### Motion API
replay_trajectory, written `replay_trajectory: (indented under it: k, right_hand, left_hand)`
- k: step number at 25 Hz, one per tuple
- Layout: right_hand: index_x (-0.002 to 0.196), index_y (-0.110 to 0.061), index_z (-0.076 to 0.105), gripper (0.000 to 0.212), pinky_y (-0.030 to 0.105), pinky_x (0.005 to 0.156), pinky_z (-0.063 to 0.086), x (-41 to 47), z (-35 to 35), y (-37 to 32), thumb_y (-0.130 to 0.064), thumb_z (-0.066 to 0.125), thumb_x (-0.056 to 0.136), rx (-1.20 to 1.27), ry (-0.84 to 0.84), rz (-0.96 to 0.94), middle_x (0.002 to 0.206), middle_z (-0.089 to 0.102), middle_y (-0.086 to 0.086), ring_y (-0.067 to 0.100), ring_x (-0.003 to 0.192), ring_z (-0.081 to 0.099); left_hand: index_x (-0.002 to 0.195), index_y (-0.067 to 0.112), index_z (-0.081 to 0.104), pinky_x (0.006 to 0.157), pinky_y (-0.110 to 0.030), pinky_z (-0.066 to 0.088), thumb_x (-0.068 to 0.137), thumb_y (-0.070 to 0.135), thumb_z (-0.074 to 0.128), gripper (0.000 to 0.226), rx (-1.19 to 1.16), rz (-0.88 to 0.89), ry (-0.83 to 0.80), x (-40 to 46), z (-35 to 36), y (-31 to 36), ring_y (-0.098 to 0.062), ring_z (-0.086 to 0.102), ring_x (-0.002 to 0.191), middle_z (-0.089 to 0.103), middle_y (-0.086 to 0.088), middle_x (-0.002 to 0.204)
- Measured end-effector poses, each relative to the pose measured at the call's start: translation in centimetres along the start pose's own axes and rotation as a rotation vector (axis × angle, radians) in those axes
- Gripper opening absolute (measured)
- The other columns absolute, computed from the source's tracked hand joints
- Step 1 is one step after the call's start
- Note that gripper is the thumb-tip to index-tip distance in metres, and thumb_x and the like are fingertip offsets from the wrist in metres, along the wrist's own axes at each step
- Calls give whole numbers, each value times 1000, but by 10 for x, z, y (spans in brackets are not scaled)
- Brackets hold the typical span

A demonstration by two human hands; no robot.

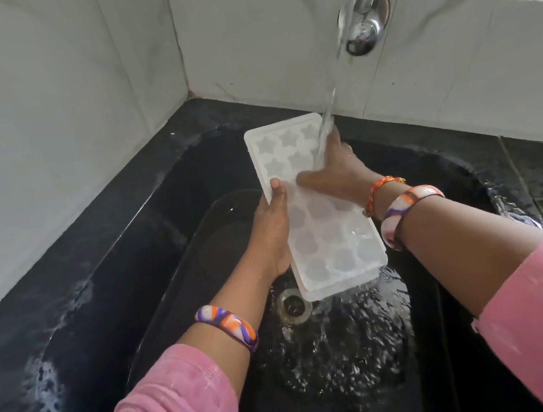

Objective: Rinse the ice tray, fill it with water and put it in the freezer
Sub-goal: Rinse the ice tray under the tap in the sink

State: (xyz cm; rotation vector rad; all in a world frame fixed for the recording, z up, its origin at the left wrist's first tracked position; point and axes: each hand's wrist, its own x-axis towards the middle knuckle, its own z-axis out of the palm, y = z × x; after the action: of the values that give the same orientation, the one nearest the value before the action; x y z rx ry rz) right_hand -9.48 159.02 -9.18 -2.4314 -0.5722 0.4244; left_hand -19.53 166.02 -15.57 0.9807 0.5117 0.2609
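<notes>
The white tray (315, 207) is held tilted over the black sink (105, 262), its near end above the drain (293, 306). The left hand (275, 229) grips the tray's left edge, thumb pressed on top. The right hand (334, 170) lies spread flat across the star-shaped cells (fingers under the stream). Water (330, 111) falls from the tap (363, 21) onto the far right corner and runs off the near end.

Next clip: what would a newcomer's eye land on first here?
The white ice tray at centre, held tilted over the black sink by the left hand on its edge and the right hand on top. Then the water stream from the tap at upper right, hitting the right hand and spilling off the tray's near end toward the drain.
</notes>
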Motion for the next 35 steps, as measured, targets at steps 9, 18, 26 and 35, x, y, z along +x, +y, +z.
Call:
replay_trajectory:
  k: [9, 18, 26, 35]
  right_hand:
    - [144, -29, 15, 86, 33, 59, 56, -24, 2, 16, -19, 70, 79, 207, -7, -10, 111, 53, 3, 24, 90, 62]
    - [140, -14, 26, 79, 51, 93, 49, -9, 17, 18, -37, 67, 76, 134, 164, 142, 135, 46, 11, 33, 120, 50]
    - [150, -24, -11, 99, 57, 106, 35, -9, 14, 7, -30, 64, 84, -66, 92, 37, 157, 9, 11, 38, 140, 23]
    - [150, -20, -13, 100, 51, 108, 36, -14, 12, 13, -28, 63, 85, 69, 107, 76, 157, -9, 11, 37, 141, 21]
  left_hand:
    - [134, 21, 48, 85, -42, 57, 96, 51, 32, 51, -49, -26, -82, -3, -2, 1, -27, 65, 105, 62, -12, 127]
    - [136, 21, 44, 97, -48, 50, 97, 46, 35, 47, 56, 11, -12, -6, 5, -11, -28, 62, 113, 61, -9, 127]
    - [139, 25, 42, 100, -50, 47, 95, 49, 40, 50, 132, 12, 51, -2, -2, -11, -28, 58, 118, 57, -8, 134]
    - [131, 21, 49, 94, -48, 51, 96, 45, 39, 43, 86, 36, 25, -10, 3, -6, -28, 62, 112, 62, -10, 127]
